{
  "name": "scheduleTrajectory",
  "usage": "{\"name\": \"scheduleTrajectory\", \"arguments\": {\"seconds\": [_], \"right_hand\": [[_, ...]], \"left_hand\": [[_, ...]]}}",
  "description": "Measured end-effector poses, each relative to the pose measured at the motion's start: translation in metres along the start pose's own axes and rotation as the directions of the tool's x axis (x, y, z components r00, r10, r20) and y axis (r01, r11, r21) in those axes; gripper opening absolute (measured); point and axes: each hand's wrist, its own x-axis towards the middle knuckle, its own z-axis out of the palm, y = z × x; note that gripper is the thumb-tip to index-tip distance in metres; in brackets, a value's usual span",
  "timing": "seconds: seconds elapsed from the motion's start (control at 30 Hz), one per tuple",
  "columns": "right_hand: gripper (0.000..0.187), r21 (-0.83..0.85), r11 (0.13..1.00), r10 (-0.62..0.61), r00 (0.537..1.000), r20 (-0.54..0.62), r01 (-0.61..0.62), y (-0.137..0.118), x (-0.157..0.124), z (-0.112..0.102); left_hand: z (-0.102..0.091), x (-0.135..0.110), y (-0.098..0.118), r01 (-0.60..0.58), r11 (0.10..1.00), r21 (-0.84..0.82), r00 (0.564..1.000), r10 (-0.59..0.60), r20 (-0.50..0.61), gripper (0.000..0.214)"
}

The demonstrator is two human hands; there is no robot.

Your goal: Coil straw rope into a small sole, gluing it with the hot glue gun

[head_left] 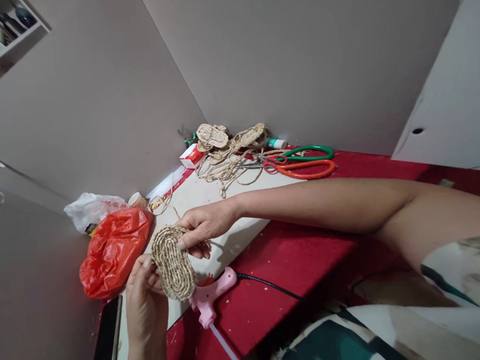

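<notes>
A flat oval sole of coiled straw braid (174,264) is held up between both hands above the table. My right hand (208,226) grips its upper right edge, with the thumb on its face and the fingers behind. At the left edge, my left hand (145,285) pinches the rim between thumb and fingertips. A thin strand of braid rises near the right hand's fingers. Just below the sole, a pink glue gun (215,292) lies on the table with a glue stick (229,351) sticking out of it and a black cord running right.
On a white board (244,237) over the red table (302,247) lie a tangle of straw braid (226,162), another coiled sole (212,136) and large scissors (305,167). To the left are a red plastic bag (117,251), a paper cup (138,200) and a phone (105,343). Grey walls stand behind.
</notes>
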Motion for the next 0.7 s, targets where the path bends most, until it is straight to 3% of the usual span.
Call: {"name": "scheduleTrajectory", "arguments": {"seconds": [0.3, 0.53, 0.7], "right_hand": [[0.018, 0.021, 0.999, 0.027, 1.0, -0.009, -0.026, -0.002, 0.0, 0.005], [0.02, -0.054, 0.998, 0.044, 0.996, 0.073, -0.041, -0.002, -0.002, 0.006], [0.021, -0.087, 0.993, 0.086, 0.993, 0.084, -0.079, -0.004, -0.003, 0.008]], "left_hand": [[0.003, -0.002, -0.006, -0.054, 0.997, 0.051, 0.998, 0.056, -0.039, 0.019], [0.007, 0.002, 0.003, -0.208, 0.97, 0.129, 0.972, 0.219, -0.079, 0.021], [0.005, 0.003, 0.006, -0.198, 0.958, 0.207, 0.978, 0.208, -0.027, 0.015]]}}
